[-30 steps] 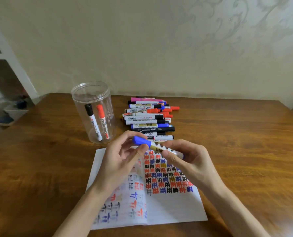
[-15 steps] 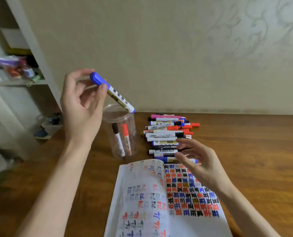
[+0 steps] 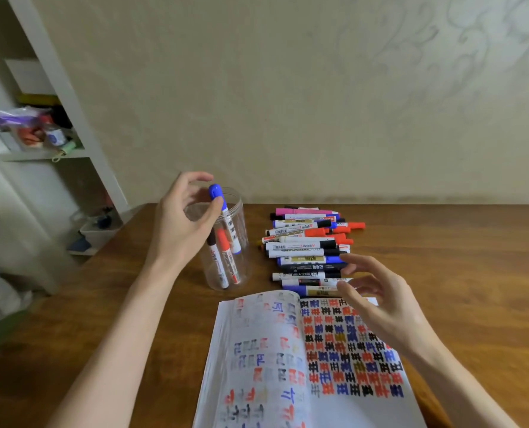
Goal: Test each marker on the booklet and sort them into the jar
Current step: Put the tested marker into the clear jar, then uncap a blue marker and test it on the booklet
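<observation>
A clear plastic jar (image 3: 240,267) stands on the wooden table (image 3: 442,273), with a black-capped and a red-capped marker (image 3: 223,257) upright inside. A blue-capped marker (image 3: 229,225) hangs tilted in the jar's mouth, its lower end above the bottom. My left hand (image 3: 183,223) is over the jar with fingers spread; only the thumb lies against the blue marker below its cap. Right of the jar lies a pile of markers (image 3: 306,245). My right hand (image 3: 377,295) hovers with relaxed fingers over the pile's near edge and the open booklet (image 3: 303,366), holding nothing.
The booklet's pages are filled with red, blue and black test marks. A white shelf unit (image 3: 56,125) with clutter stands left of the table. The wall runs along the table's far edge.
My left hand carried the blue marker from above the booklet up and then down into the jar's mouth, and its fingers have spread. My right hand let go and moved toward the pile.
</observation>
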{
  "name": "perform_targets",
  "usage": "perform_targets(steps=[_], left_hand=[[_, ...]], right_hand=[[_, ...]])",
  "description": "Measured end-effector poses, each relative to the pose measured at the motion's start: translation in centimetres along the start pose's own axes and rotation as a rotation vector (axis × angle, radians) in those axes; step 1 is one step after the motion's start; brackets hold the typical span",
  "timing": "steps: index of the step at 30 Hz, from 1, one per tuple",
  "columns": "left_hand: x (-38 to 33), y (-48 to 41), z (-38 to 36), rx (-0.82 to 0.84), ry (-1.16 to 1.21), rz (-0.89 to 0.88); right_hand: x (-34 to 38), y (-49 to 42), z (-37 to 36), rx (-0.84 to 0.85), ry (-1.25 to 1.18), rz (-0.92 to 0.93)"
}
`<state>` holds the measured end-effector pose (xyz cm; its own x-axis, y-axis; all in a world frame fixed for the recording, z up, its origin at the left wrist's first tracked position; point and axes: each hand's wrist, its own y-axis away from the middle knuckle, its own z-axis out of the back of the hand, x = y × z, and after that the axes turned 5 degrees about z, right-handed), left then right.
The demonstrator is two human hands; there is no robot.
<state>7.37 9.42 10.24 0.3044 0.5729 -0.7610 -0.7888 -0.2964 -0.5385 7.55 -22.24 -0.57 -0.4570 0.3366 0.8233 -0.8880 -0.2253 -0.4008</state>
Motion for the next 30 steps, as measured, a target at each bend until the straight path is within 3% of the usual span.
perform_targets(steps=[15, 19, 21, 23, 26, 30], left_hand=[[1.8, 1.0, -0.8, 0.071, -0.142, 0.020], [1.2, 2.5, -1.6, -0.185, -0.094, -0.143], [0.4, 4.6, -2.7, -0.347, 0.034, -0.213], [-0.8, 7.2, -4.3, -0.387, 0.197, -0.217], [-1.9, 10.3, -6.4, -0.202, 0.349, -0.125], [-1.9, 11.6, -8.5, 0.184, 0.496, 0.136]], right_hand=[[-1.8, 0.0, 0.4, -0.022, 0.206, -0.029], [-2.7, -0.3, 0.6, -0.012, 0.408, -0.018], [-3.1, -0.3, 0.5, 0.013, 0.483, -0.003], [-3.4, -0.3, 0.3, 0.026, 0.530, 0.015], [-3.6, -0.4, 0.2, 0.031, 0.550, 0.020], [-3.6, -0.5, 0.3, 0.023, 0.527, -0.009]])
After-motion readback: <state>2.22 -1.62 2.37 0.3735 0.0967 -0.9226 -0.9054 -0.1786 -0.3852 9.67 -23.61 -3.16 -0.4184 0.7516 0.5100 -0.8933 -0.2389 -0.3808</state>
